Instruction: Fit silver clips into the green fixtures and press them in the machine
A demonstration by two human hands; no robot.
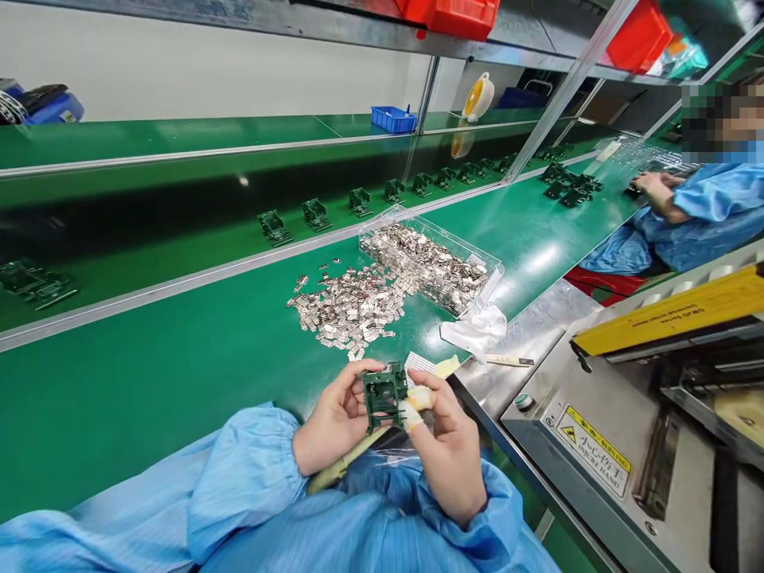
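Between my two hands, close to my body, is a green circuit board panel [383, 398] with cut-out openings. My left hand [338, 414] grips its left edge, thumb on top. On the other side, my right hand [445, 438] pinches the right edge; the thumb and a finger wear pale finger cots. Just beyond the board lies a loose pile of small silvery metal pieces [352, 306] on the green table [179, 374]. A clear plastic tray [493, 278] behind the pile holds many more of these pieces.
Several green boards [316, 215] stand in a row on the strip behind the table. A white cloth [477, 330] and a pale-handled tool [507, 360] lie right of the tray. At right stands a machine [597, 430] with a warning label. Farther off, a co-worker [704, 191] sits near stacked boards [570, 185].
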